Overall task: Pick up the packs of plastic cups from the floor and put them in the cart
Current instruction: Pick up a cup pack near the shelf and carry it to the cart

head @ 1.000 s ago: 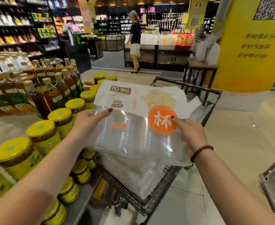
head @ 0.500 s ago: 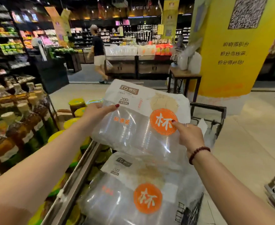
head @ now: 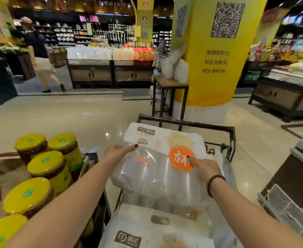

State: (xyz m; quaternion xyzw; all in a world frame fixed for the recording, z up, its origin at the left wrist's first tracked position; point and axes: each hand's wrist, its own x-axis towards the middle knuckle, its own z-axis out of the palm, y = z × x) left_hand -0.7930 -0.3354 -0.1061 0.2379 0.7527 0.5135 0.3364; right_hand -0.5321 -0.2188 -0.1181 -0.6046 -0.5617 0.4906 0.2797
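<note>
Lower now than half a second ago, the held pack of plastic cups [head: 158,169] is sitting down over the cart [head: 231,138] instead of being raised above it, and the jars that had slipped from sight are showing again at the left. Both hands are gripping that pack: the left hand [head: 117,152] is clamping its left edge with the thumb lying on top and the fingers curling beneath, while the right hand [head: 205,166] is pressing on the right side, one fingertip resting on the round orange label [head: 178,159]; how its other fingers are closing I cannot tell. A dark beaded bracelet [head: 214,184] is circling the right wrist. Under the held pack, a second pack of cups [head: 147,231] is lying in the cart nearer the camera, its white printed header facing up. Clear crinkled film is wrapping rows of transparent stacked cups, glinting under the lights. Beyond the pack, the cart's black tubular far rail is standing free, with open floor past it. Just left of the cart, yellow-lidded jars [head: 45,163] are crowding a shelf edge, leaving a narrow gap. Pale glossy floor tiles [head: 66,115] are spreading ahead, wide and open up to a small wooden side table [head: 170,83] and a yellow pillar [head: 213,72]. A person [head: 39,54] is walking at far left, blurred.
</note>
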